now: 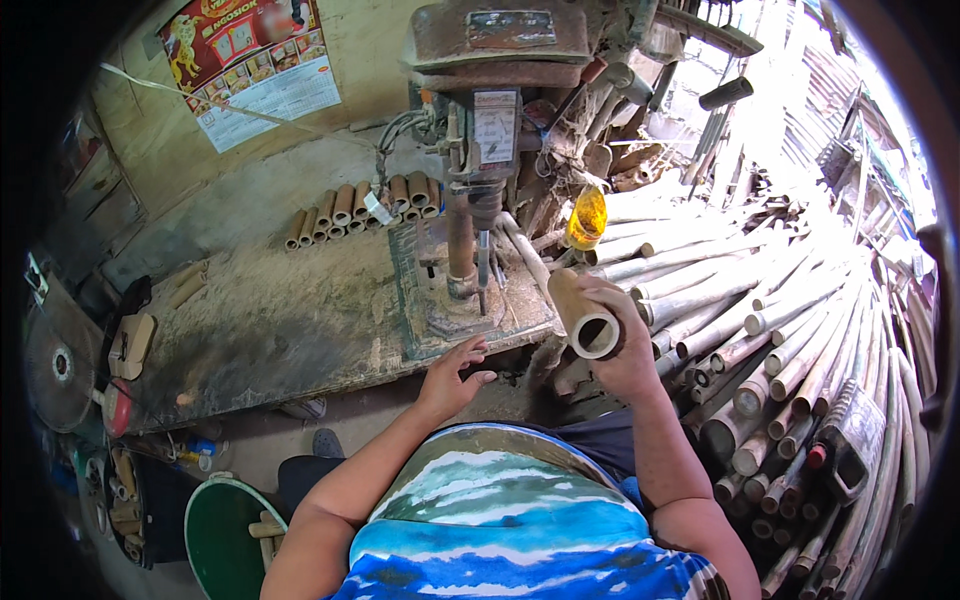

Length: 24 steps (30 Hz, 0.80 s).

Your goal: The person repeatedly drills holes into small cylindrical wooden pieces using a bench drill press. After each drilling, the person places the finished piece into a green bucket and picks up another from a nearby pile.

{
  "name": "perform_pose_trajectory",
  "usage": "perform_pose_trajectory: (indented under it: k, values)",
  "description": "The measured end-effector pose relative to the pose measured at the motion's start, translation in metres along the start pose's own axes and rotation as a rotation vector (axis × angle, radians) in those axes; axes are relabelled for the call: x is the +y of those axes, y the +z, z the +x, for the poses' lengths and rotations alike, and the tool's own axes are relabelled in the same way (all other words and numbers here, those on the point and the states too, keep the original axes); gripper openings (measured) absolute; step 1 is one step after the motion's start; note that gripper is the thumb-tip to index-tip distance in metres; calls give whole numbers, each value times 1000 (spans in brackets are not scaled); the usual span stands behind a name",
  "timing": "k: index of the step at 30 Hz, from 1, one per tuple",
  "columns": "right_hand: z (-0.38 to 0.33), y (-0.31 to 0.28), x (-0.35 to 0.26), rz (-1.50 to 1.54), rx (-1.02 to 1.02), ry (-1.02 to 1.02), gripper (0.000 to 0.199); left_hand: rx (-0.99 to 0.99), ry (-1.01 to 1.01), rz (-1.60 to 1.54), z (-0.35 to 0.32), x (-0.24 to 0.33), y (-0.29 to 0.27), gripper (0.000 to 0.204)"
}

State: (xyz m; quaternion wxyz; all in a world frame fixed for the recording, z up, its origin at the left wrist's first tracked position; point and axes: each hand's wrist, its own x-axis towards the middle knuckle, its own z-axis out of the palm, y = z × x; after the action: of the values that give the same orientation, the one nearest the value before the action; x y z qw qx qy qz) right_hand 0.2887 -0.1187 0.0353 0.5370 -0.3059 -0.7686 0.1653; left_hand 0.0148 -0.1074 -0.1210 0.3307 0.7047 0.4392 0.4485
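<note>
My right hand [626, 342] is wrapped round a short bamboo tube [568, 298], its hollow end tilted toward me. The tube is in the air, right of the drill press [498, 62]. Below and left of it, my left hand [456, 378] is empty, fingers apart, by the front edge of the workbench [300, 290]. Just beyond that hand stands the press's metal base [425, 335], dusted with shavings. The drill bit [483, 270] points down above the base.
Several cut bamboo tubes [343, 205] are stacked at the bench's back. Long bamboo poles [690, 290] pile up on the right beside a dark plastic jug [850, 440]. A yellow bottle [587, 218] hangs near the press. At lower left are a green bucket [205, 520] and a round blade [62, 362].
</note>
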Motion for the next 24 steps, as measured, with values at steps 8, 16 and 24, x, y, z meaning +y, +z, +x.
perform_pose_trajectory:
  k: [8,16,24]
  values:
    - [-9,23,15,-34,-176,443,70,-4,27,-59,4,16,-1,84]
    - [18,113,91,42,-427,759,74,-30,-159,87,52,33,-5,102]
    - [52,112,68,-17,-302,518,67,37,-123,23,85,29,-20,93]
